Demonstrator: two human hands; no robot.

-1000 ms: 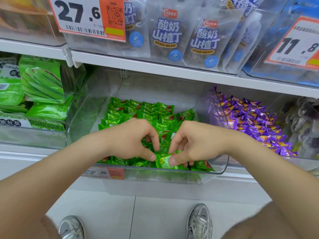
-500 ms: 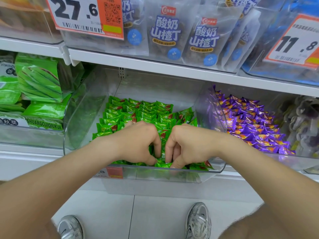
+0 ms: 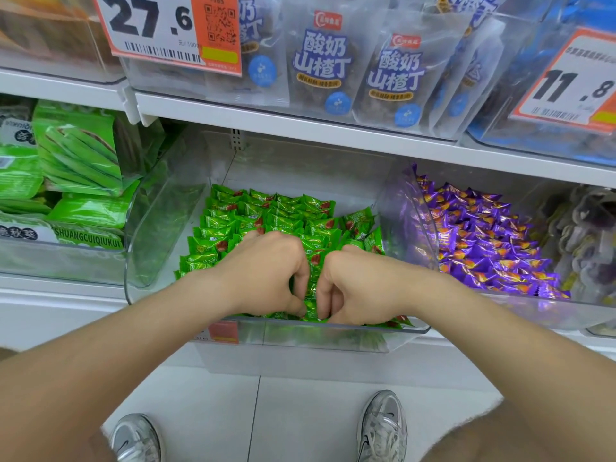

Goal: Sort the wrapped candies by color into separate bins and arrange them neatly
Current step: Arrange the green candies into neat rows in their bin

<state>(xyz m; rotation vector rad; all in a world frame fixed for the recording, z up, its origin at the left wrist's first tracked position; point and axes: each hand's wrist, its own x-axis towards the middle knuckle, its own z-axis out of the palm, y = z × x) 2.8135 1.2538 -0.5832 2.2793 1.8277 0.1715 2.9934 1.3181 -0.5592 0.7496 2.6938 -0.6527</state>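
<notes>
Green candies (image 3: 266,218), small pillow-shaped pieces in glossy crinkled foil with red accents, lie in overlapping rows inside a clear hard-plastic bin (image 3: 160,221) with curved side walls, set on the lower shelf (image 3: 60,295). Both hands reach into the front of this bin, knuckles up and nearly touching. The left hand (image 3: 266,271) and right hand (image 3: 363,288) have their fingers curled tightly under, thumb and forefinger tips closing from either side on a single green candy (image 3: 311,310) just behind the bin's front lip. Both forearms extend from the lower corners and converge.

In the adjoining clear bin (image 3: 410,215) to the right lie purple candies (image 3: 483,241), shiny foil with orange markings, loosely heaped. To the left stand green packs (image 3: 80,155) picturing okra pods, one lettered "SHUANGCUIQIUKUI". On the upper shelf (image 3: 300,125), frosted pouches (image 3: 321,61) read "酸奶山楂丁". A price tag (image 3: 156,25) shows "27.6" beside a QR code; another tag (image 3: 573,85) shows "11.8". Below, two silver laced trainers (image 3: 383,428) stand on a pale tiled floor (image 3: 300,411).
</notes>
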